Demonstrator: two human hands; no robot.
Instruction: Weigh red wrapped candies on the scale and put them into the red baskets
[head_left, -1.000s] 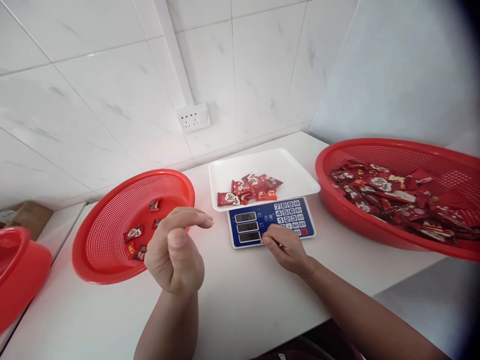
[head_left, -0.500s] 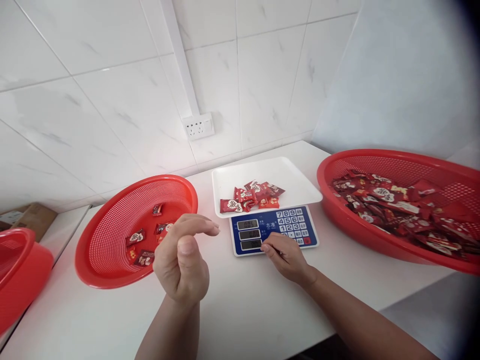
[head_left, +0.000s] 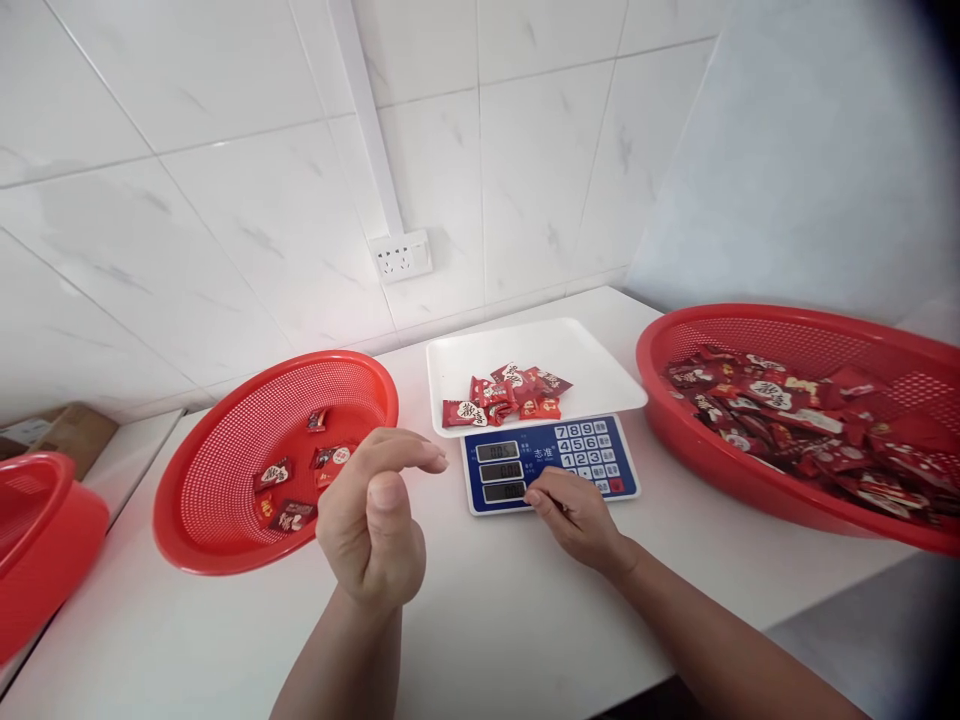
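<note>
My left hand [head_left: 379, 520] is raised over the table between the left basket and the scale, fingers bent forward and thumb apart from them, with nothing in it. Curled closed, my right hand [head_left: 577, 515] is at the front edge of the digital scale [head_left: 544, 452], covering part of its lower keys; I see nothing in its fingers. Several red wrapped candies [head_left: 514, 388] lie in a small pile on the scale's white weighing tray [head_left: 592, 375]. The upper display appears to read 0.05, though the digits are faint.
On the left stands a red perforated basket [head_left: 210, 460] with several candies. A larger red basket [head_left: 720, 490] at the right holds a big heap of them. Another red basket [head_left: 60, 540] and a cardboard box [head_left: 82, 435] are at far left. A power socket [head_left: 401, 257] is on the tiled wall.
The view has shifted slightly, so everything sits a little further right and lower. Both hands keep nearly the same pose, and the candies on the tray have not moved.
</note>
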